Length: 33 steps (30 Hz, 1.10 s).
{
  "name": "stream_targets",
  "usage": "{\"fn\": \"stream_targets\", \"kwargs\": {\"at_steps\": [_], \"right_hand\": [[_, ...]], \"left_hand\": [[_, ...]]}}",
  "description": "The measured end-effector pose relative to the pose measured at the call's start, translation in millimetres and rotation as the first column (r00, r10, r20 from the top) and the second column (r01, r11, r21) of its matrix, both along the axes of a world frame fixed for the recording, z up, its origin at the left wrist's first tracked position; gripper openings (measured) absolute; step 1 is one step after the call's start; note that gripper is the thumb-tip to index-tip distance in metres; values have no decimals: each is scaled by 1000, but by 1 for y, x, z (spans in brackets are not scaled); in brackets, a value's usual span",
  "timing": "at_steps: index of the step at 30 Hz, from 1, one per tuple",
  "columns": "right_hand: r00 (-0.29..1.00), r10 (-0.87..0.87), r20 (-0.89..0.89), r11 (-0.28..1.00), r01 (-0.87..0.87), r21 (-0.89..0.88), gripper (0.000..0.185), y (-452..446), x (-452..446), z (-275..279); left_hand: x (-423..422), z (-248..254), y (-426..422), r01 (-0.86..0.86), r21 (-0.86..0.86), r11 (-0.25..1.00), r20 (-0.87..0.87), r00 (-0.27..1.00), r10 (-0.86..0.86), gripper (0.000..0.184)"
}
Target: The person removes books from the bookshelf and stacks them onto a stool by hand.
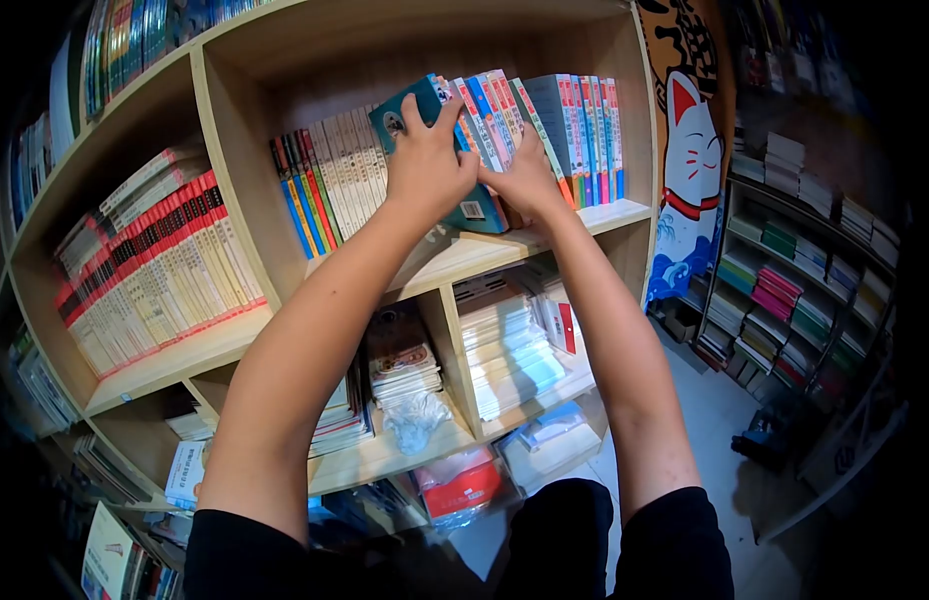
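"Pale wooden shelving fills a room with a light tiled floor, a dark rack of stacked books standing at right beside an orange panel with a white cat figure. Where are the hands?"

"Both reach into the upper compartment. The left hand grips a teal-covered book, fingers spread over its cover and upper edge. The book leans at a tilt in mid-row, its barcode low near the shelf's front edge."

"And the right hand?"

"Just beside the left, bent against the multicoloured book spines next to the teal cover. Whether it grasps one firmly, I cannot tell."

"What else does that compartment hold?"

"Slim books with blue, yellow, red and green spines at left, then a cream-spined row; at right, white-spined volumes with red tops."

"And the neighbouring compartments?"

"Left, a leaning row of white books banded in red and black. Below, a small book stack sits behind crumpled clear plastic; across a divider are piles of thin, pale booklets. Lower still, a red packet shows beneath the shelving."
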State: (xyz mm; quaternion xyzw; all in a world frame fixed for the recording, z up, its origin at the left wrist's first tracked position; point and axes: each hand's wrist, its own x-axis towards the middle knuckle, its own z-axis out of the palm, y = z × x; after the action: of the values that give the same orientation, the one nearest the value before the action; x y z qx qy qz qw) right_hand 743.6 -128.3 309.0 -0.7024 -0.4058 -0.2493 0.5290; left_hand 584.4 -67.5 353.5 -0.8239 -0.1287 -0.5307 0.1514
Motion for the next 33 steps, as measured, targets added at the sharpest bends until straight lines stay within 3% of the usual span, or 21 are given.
{"fn": "stream_targets", "kwargs": {"at_steps": [2, 3, 5, 7, 8, 10, 13, 15, 18, 20, 23, 25, 27, 29, 31, 33], "right_hand": [[931, 355, 90, 913, -366, 180, 104, 6, 32, -11], [930, 356, 89, 913, -367, 179, 104, 3, 38, -14], [712, 699, -65, 703, -668, 245, 79, -2, 48, -21], [730, 679, -78, 727, -653, 214, 74, -3, 54, -29], [748, 657, -90, 750, -636, 181, 70, -1, 56, -32], [751, 656, -73, 746, -631, 215, 73, 2, 57, -32], [810, 583, -58, 798, -557, 231, 79, -6, 50, -32], [907, 389, -162, 915, -359, 187, 84, -16, 41, -29], [945, 281, -167, 945, -242, 220, 84, -22, 29, -27], [946, 304, -116, 935, -273, 226, 83, -19, 34, -30], [948, 313, -53, 918, -288, 271, 84, -10, 43, -33], [959, 267, -92, 948, -245, 203, 88, -14, 38, -31], [968, 230, -100, 963, -211, 170, 89, -22, 30, -25], [973, 197, -118, 975, -182, 125, 91, -20, 26, -29], [991, 45, 130, 992, -59, 107, 88, -13, 31, -35], [995, 79, 67, 994, -84, 74, 86, -9, 36, -34]], "left_hand": [[10, 0, 0, 9, -42, 999, 50, 999, -7, 74], [15, 0, 1, 57, -102, 993, 63, 997, -51, 82], [23, -3, 2, 105, -161, 981, 77, 993, -93, 90], [30, -5, 5, 17, -136, 991, 93, 996, -5, 111], [34, -6, 6, 16, -134, 991, 93, 996, -4, 111], [39, -5, 8, 125, -123, 985, 166, 981, -104, 123], [42, -7, 5, 165, -182, 969, 179, 975, -132, 130], [47, -10, 8, 142, -154, 978, 180, 977, -113, 131], [53, -9, -4, 98, -202, 974, 144, 987, -70, 132], [56, -8, -15, -6, -275, 961, 105, 994, 36, 131], [68, -5, -15, -80, -260, 962, 191, 973, 132, 123], [69, 6, -13, -124, -252, 960, 264, 945, 192, 118], [63, 23, -6, -168, -300, 939, 298, 919, 259, 100], [60, 37, 0, -132, -366, 921, 286, 926, 246, 93], [52, 41, 1, -91, -417, 904, 297, 927, 230, 76], [39, 42, 1, -93, -418, 903, 306, 922, 236, 78]]}}
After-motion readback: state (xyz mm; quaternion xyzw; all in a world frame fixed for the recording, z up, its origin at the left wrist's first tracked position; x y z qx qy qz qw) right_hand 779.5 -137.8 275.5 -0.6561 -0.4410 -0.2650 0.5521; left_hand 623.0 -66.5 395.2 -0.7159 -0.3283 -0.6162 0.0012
